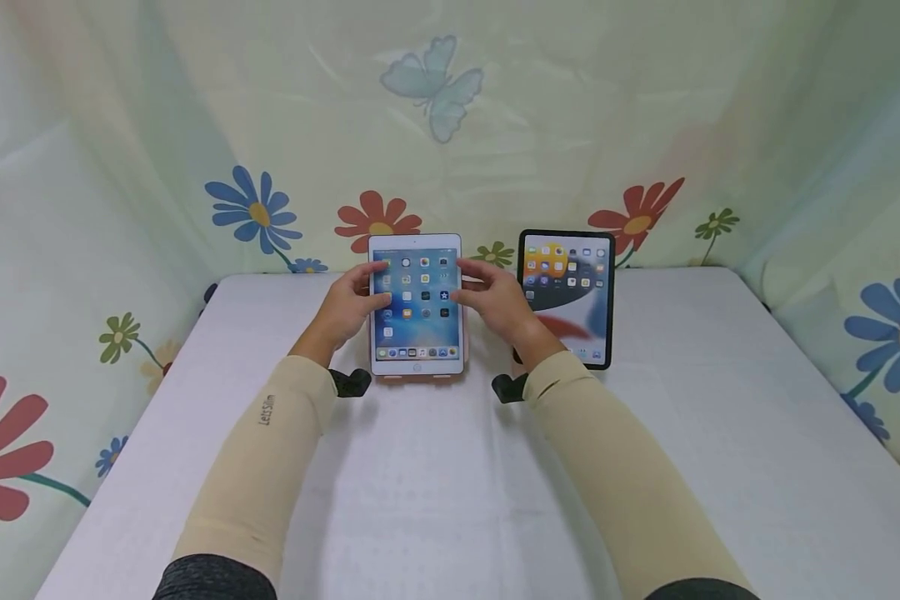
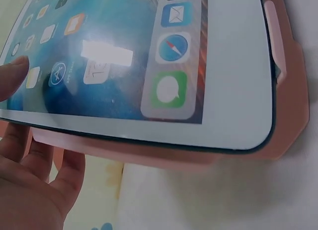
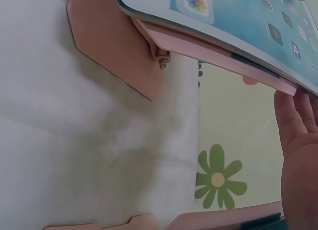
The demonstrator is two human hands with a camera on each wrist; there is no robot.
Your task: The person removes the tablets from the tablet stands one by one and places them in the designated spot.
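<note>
A white tablet (image 1: pixel 417 364) with its home screen lit leans on a pink tablet stand (image 2: pixel 290 103), its lower edge by the stand's front lip. My left hand (image 1: pixel 345 304) grips the tablet's left side, thumb over the screen's edge and the other fingers behind. On the opposite side my right hand (image 1: pixel 499 302) holds the right edge the same way. In the right wrist view the pink stand's base (image 3: pixel 112 46) and hinge bolt (image 3: pixel 163 64) show under the tablet. What the hidden fingertips touch behind the tablet cannot be told.
A black-framed tablet (image 1: pixel 570 308), lit, stands to the right, partly behind my right wrist. A second pink stand (image 3: pixel 223 217) shows at the bottom of the right wrist view. White cloth covers the table (image 1: pixel 420 483); a flowered curtain (image 1: pixel 540 108) hangs behind it.
</note>
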